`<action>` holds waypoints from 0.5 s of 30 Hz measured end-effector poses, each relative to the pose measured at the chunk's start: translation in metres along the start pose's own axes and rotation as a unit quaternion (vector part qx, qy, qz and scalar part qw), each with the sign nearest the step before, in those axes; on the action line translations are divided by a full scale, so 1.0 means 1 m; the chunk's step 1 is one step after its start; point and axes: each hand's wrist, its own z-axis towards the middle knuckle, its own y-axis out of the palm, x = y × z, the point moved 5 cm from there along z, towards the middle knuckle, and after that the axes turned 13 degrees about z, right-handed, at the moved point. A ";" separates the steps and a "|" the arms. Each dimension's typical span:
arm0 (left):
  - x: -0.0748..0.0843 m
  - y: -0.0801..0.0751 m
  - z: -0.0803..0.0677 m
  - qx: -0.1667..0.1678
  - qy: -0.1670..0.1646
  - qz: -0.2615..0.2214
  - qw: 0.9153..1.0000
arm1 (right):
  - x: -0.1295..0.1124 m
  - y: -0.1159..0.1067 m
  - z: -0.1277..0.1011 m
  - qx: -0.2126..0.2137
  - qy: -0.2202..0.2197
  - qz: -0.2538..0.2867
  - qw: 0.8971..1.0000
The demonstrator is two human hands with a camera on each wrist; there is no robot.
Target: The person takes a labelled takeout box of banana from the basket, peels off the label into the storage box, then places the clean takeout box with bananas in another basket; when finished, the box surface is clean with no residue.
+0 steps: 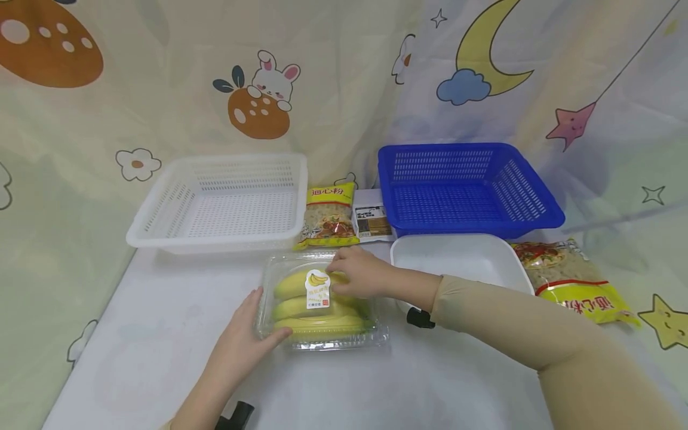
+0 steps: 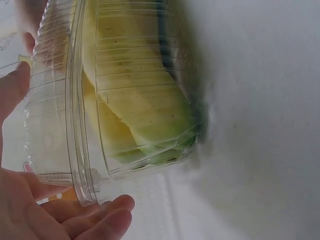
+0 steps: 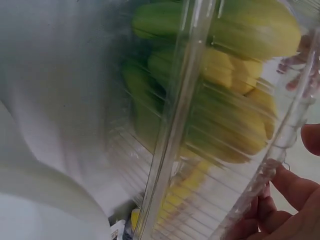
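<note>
Bananas (image 1: 317, 307) lie packed in a clear plastic clamshell box (image 1: 322, 301), which sits on the white table (image 1: 161, 334), in front of the gap between the white basket (image 1: 223, 200) and the blue basket (image 1: 464, 188). A white sticker with a banana drawing (image 1: 317, 288) sits on the box lid.

The left hand (image 1: 244, 334) lies against the near left corner of the box, fingers straight and close together, thumb along the left side; the left wrist view shows the fingers (image 2: 95, 217) under the box rim (image 2: 75, 125). The right hand (image 1: 360, 272) rests on top of the box at its far right side, fingers curled over the lid edge; in the right wrist view its fingertips (image 3: 280, 200) touch the lid rim.

Just right of the box stands a white foam tray (image 1: 462, 257). Behind the box, between the two baskets, lies a yellow pasta bag (image 1: 329, 216), with a small white packet with a dark label (image 1: 372, 222) beside it. A second yellow pasta bag (image 1: 570, 280) lies well to the right of the box, beyond the foam tray. A cartoon-printed curtain (image 1: 333, 71) hangs behind the box and baskets.
</note>
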 end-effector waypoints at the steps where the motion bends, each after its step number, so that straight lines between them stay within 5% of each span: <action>1: 0.000 0.000 0.000 -0.001 0.000 -0.002 1.000 | 0.000 0.001 0.000 -0.002 0.004 -0.002 1.000; 15: -0.001 0.002 0.000 0.006 -0.011 -0.022 1.000 | 0.001 0.007 0.012 -0.006 0.023 0.049 0.999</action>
